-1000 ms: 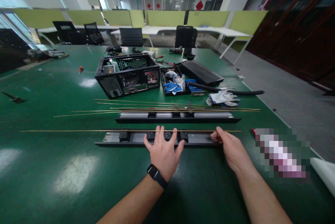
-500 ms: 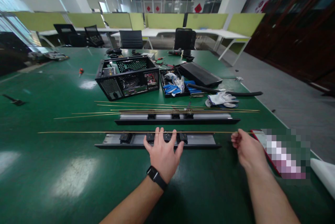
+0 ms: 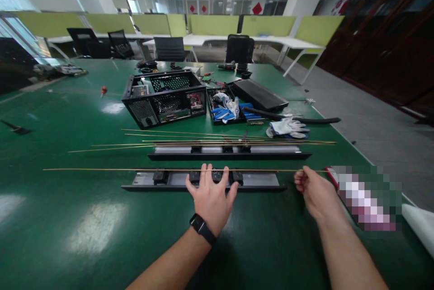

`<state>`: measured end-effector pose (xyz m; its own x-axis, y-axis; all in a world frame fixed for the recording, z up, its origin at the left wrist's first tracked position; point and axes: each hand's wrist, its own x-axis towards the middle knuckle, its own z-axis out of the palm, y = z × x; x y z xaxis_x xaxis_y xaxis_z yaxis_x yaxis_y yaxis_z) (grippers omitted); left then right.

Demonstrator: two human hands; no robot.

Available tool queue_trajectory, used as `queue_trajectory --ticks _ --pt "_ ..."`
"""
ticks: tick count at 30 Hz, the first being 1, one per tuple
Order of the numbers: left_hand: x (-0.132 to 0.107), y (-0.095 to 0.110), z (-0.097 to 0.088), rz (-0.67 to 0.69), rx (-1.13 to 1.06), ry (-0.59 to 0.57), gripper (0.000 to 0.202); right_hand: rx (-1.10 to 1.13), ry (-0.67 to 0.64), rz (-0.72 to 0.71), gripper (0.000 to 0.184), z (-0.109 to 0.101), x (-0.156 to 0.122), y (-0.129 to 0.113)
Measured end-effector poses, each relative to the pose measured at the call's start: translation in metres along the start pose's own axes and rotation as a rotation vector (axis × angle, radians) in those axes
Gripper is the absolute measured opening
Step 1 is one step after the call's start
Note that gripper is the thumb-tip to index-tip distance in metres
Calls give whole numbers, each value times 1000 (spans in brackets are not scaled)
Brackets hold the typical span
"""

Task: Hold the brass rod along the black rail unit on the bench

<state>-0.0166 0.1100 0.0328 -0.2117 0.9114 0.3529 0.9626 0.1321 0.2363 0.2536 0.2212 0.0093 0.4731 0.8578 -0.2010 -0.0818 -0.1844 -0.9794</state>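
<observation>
My right hand (image 3: 316, 193) is closed in a pinch on a long, thin brass-coloured rod (image 3: 84, 170). The rod runs level to the left across the near metal rail (image 3: 261, 180), which has a dark front edge. My left hand (image 3: 213, 199), wearing a black watch (image 3: 200, 226), lies with its fingers spread over the middle of that rail. Its fingertips reach the rod and the black blocks there, partly hiding them; one black block (image 3: 160, 176) shows at the left. Whether the fingers press on the rod, I cannot tell.
Behind lies a second rail (image 3: 271, 150) with several loose rods (image 3: 111, 146) across it. Farther back are an open black computer case (image 3: 169, 100), a tray with gloves (image 3: 225, 108), a dark panel (image 3: 259, 95) and another glove (image 3: 288, 127). A red-edged, pixelated item (image 3: 366, 199) lies right.
My right hand has moved slightly left with the rod, whose left end now reaches farther left. My left hand stays on the near rail with its fingers spread.
</observation>
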Motion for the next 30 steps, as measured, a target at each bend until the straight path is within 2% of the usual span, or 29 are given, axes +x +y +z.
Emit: queue_trajectory --ticks 6,15,25,30 --pt "0 0 0 3 1 1 43 -175 -252 -94 49 23 -31 -1" --pt "0 0 1 3 8 -1 44 -311 -354 -159 55 27 -42 -10" --pt "0 0 1 7 13 -3 43 -240 -313 -138 54 30 -44 -7" --pt "-1 -1 0 7 15 -3 43 -101 -240 -70 47 27 -30 0"
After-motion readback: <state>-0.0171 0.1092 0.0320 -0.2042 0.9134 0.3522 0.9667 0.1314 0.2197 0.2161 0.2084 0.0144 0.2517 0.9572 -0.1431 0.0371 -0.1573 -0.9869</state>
